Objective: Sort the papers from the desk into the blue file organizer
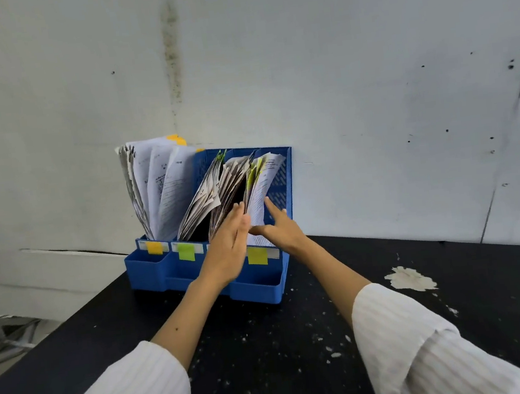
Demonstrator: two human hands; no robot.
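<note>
Presently, the black desk [460, 319] carries the blue file organizer [263, 290] against the wall [333, 58], its slots packed with upright papers [167, 188]. The left hand [225, 246], fingers straight, presses a middle bundle. The right hand [280, 228], fingers extended, touches the rightmost sheets [260, 196], grasping nothing.

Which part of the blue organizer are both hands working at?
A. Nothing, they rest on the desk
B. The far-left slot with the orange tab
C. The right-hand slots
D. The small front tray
C: the left hand and right hand both touch the papers standing in the right-hand slots of the organizer, well away from the orange tab.
</note>
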